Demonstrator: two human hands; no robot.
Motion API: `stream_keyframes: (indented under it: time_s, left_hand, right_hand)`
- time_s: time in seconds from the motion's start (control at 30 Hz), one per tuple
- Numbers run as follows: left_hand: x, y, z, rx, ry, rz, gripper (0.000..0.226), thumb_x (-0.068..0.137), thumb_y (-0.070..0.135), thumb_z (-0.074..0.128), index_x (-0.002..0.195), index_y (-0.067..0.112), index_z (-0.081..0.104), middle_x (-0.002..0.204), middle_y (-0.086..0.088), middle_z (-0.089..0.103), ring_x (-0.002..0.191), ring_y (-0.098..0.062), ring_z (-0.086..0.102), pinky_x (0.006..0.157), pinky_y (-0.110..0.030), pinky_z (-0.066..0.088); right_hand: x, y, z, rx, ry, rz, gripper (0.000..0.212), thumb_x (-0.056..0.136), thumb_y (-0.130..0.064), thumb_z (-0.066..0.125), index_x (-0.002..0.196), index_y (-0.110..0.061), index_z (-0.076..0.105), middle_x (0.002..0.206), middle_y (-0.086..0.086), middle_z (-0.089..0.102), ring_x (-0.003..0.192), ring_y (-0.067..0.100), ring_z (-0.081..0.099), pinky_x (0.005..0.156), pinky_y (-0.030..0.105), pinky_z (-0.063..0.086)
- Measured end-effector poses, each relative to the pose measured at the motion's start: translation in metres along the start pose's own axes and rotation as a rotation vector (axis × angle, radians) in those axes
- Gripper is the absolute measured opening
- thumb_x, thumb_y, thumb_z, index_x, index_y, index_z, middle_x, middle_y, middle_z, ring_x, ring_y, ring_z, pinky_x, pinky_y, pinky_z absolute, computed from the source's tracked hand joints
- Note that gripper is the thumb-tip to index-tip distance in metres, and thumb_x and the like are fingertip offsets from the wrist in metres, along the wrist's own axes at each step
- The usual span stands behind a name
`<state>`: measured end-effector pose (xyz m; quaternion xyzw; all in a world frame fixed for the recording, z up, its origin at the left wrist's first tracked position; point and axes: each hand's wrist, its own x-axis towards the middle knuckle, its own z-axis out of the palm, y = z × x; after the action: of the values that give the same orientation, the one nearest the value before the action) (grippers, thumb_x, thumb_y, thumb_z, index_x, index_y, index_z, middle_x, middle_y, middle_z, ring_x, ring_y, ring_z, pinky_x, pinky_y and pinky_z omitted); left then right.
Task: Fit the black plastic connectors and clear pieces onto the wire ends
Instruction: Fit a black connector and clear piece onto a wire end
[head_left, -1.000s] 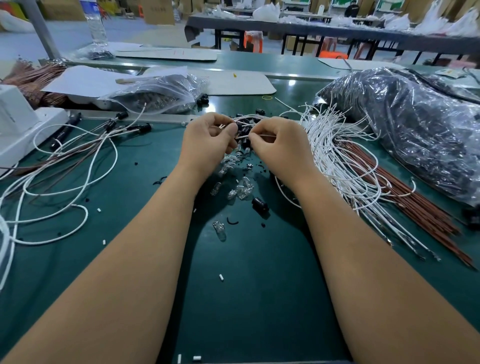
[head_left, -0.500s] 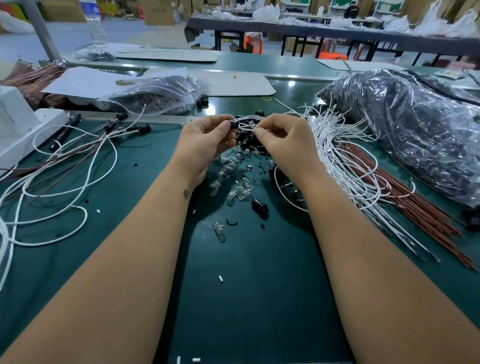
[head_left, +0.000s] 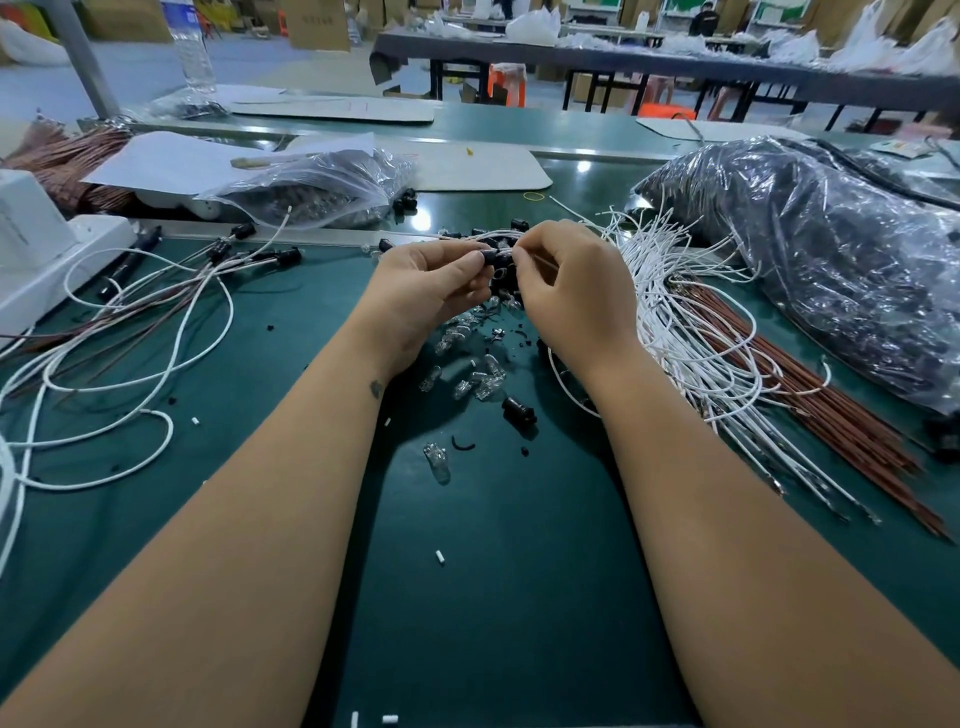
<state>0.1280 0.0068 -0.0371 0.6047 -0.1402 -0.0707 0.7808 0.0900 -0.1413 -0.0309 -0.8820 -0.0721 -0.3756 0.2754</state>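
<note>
Since a second ago, both of my hands have drawn slightly apart and a small black plastic connector (head_left: 490, 256) now shows between my fingertips, where before only thin white wire was visible. My left hand (head_left: 427, 291) pinches that ribbed, barrel-shaped connector with curled thumb and fingers; my right hand (head_left: 567, 291) pinches the thin white wire (head_left: 525, 252) just beside it, fingers curled tight. Whether the wire end is already seated inside the connector I cannot tell.

Below my hands, on the dark green mat (head_left: 509, 571), lies a scatter of clear pieces (head_left: 480, 382), glassy and bulb-like, with one lying apart (head_left: 437, 458) nearer to me. A loose black connector (head_left: 518, 413), cylindrical and matte, rests near them.

To my right fans a bundle of white wires (head_left: 691, 332) alongside stiff reddish-brown wires (head_left: 831, 415). Beyond them slumps a crinkled, glossy plastic bag (head_left: 831, 260) of dark parts. To my left, looping white leads with black connectors already fitted (head_left: 283, 257) sprawl over the mat, and a smaller clear bag (head_left: 322, 192) sits behind.
</note>
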Motion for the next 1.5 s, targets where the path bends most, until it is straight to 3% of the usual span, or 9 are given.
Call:
stream_keyframes:
  time_s: [0.17,0.37,0.57,0.7,0.87,1.17,1.27,1.4,1.5]
  left_hand:
    - [0.001,-0.001,0.000,-0.009,0.020,0.012,0.017,0.089,-0.005,0.059,0.106,-0.005,0.063,0.089,-0.014,0.066,0.071,-0.012,0.065,0.072,-0.020,0.055]
    - [0.000,0.001,-0.002,0.005,0.006,-0.007,0.019,0.089,-0.003,0.059,0.107,-0.005,0.063,0.088,-0.012,0.065,0.068,-0.009,0.063,0.071,-0.018,0.054]
    - [-0.001,0.003,-0.006,0.045,-0.035,-0.026,0.013,0.090,-0.003,0.058,0.100,0.000,0.066,0.076,-0.004,0.067,0.066,-0.007,0.063,0.068,-0.017,0.054]
    - [-0.002,0.003,-0.006,0.031,-0.061,-0.044,0.007,0.086,0.000,0.063,0.092,0.001,0.067,0.069,-0.001,0.068,0.064,-0.008,0.063,0.065,-0.016,0.054]
    - [-0.002,0.002,-0.008,0.012,-0.048,-0.016,0.007,0.086,-0.002,0.063,0.092,0.000,0.067,0.069,-0.002,0.068,0.063,-0.008,0.063,0.065,-0.017,0.054]
    - [0.002,0.002,-0.003,-0.037,0.107,0.023,0.010,0.089,-0.004,0.059,0.087,0.004,0.065,0.079,-0.010,0.065,0.068,-0.012,0.067,0.069,-0.022,0.056]
    - [0.004,0.002,-0.006,-0.069,0.191,0.077,0.018,0.090,-0.005,0.051,0.089,0.008,0.062,0.075,-0.007,0.064,0.064,-0.014,0.064,0.064,-0.022,0.055]
    - [0.004,0.000,-0.010,0.065,0.135,0.075,0.031,0.087,-0.001,0.043,0.074,0.011,0.069,0.063,-0.002,0.057,0.056,-0.012,0.048,0.050,-0.020,0.040]
    - [0.002,0.000,-0.004,0.129,0.079,0.031,0.029,0.089,0.003,0.044,0.075,0.007,0.070,0.063,-0.004,0.058,0.056,-0.013,0.048,0.048,-0.019,0.040]
  right_hand:
    - [-0.002,-0.001,-0.001,-0.158,0.023,-0.114,0.016,0.090,-0.021,0.059,0.082,-0.011,0.068,0.079,0.002,0.067,0.069,0.024,0.059,0.058,0.030,0.042]
    - [-0.003,-0.008,-0.002,-0.252,0.061,-0.172,0.021,0.088,-0.021,0.059,0.072,-0.009,0.063,0.070,0.004,0.063,0.062,0.026,0.055,0.060,0.027,0.032]
    - [0.002,-0.003,-0.005,-0.084,-0.029,-0.099,0.013,0.091,-0.015,0.061,0.084,-0.008,0.069,0.080,0.003,0.064,0.072,0.025,0.057,0.061,0.034,0.043]
    - [-0.001,-0.002,-0.005,-0.169,0.028,-0.104,0.016,0.091,-0.018,0.061,0.079,-0.008,0.066,0.077,0.003,0.064,0.067,0.023,0.056,0.056,0.028,0.035]
    - [-0.001,-0.008,-0.004,-0.194,-0.009,-0.151,0.020,0.092,-0.018,0.056,0.078,-0.006,0.063,0.077,0.005,0.063,0.067,0.026,0.056,0.058,0.036,0.044]
    - [-0.002,-0.007,0.001,-0.114,-0.075,-0.114,0.015,0.094,-0.016,0.056,0.087,-0.008,0.066,0.085,0.003,0.065,0.074,0.025,0.058,0.063,0.038,0.046]
    - [-0.002,-0.007,0.002,-0.017,-0.059,-0.065,0.011,0.091,-0.016,0.061,0.086,-0.009,0.069,0.083,0.001,0.065,0.074,0.022,0.058,0.065,0.040,0.049]
    - [-0.001,-0.006,0.002,0.141,-0.054,0.020,0.008,0.089,-0.012,0.066,0.091,-0.011,0.073,0.086,0.002,0.068,0.078,0.020,0.062,0.072,0.044,0.053]
    - [0.000,-0.006,0.001,0.216,-0.062,0.051,0.010,0.088,-0.007,0.066,0.092,-0.011,0.073,0.088,0.003,0.069,0.081,0.020,0.064,0.076,0.043,0.054]
